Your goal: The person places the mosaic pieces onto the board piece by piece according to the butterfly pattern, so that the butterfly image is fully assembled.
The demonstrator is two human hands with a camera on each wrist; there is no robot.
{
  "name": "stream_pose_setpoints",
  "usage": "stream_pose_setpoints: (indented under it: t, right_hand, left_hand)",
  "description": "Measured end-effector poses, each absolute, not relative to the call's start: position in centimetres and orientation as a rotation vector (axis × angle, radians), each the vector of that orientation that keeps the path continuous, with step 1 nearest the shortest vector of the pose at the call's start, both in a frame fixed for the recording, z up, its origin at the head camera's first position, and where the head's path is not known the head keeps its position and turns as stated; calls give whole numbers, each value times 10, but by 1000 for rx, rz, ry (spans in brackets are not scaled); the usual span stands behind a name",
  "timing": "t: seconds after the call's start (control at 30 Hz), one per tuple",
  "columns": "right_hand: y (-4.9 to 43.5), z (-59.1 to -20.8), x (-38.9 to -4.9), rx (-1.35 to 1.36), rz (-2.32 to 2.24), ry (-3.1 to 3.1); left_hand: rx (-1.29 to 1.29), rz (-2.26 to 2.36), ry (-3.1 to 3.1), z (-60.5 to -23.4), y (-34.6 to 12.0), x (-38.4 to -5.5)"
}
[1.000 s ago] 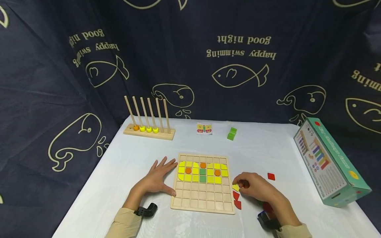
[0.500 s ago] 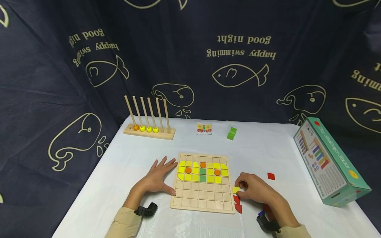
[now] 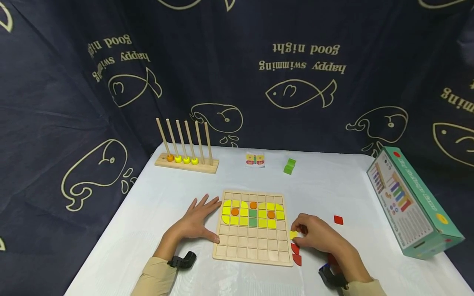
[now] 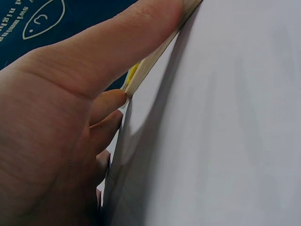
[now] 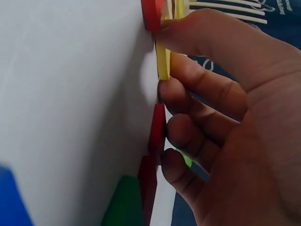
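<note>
A square-gridded wooden board (image 3: 253, 243) lies on the table, its upper rows filled with yellow, orange and green pieces in a butterfly-like pattern. My left hand (image 3: 194, 222) rests spread at the board's left edge, the thumb touching its side. Just off the right edge, my right hand (image 3: 316, 233) pinches a small flat yellow piece (image 3: 293, 234) between thumb and fingers. In the right wrist view, this yellow piece (image 5: 163, 63) stands near the white surface. Two red pieces (image 3: 297, 260) lie just below it, beside the board. More red and green pieces sit partly hidden under the right hand.
At the back left stands a wooden peg rack (image 3: 187, 163) with orange and yellow beads. A butterfly pattern card (image 3: 255, 160) and a green block (image 3: 289, 166) lie at the back. A red square (image 3: 338, 220) is to the right, near a green game box (image 3: 414, 205).
The yellow piece has turned a little in my right hand's fingers, which shifted slightly. The red pieces beside the board moved slightly. My left hand stayed on the board's edge.
</note>
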State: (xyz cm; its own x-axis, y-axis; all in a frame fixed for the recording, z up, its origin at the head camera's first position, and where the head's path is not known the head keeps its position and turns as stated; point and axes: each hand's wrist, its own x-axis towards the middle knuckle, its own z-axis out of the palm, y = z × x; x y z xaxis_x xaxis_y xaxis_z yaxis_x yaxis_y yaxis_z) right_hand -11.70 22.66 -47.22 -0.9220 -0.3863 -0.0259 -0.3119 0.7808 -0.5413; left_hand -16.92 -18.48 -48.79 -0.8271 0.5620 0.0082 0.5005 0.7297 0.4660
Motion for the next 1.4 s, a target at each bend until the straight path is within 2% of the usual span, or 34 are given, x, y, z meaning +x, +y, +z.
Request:
stream_pose_setpoints:
  t: [0.8,1.4]
  right_hand:
    - [202,-468,-140,-503,-805,2901]
    - [208,-468,-134,-472,-884,2947]
  left_hand:
    - [875,682,2791,-488,-182,-169]
    - [863,663,2807,-489,-183,-170]
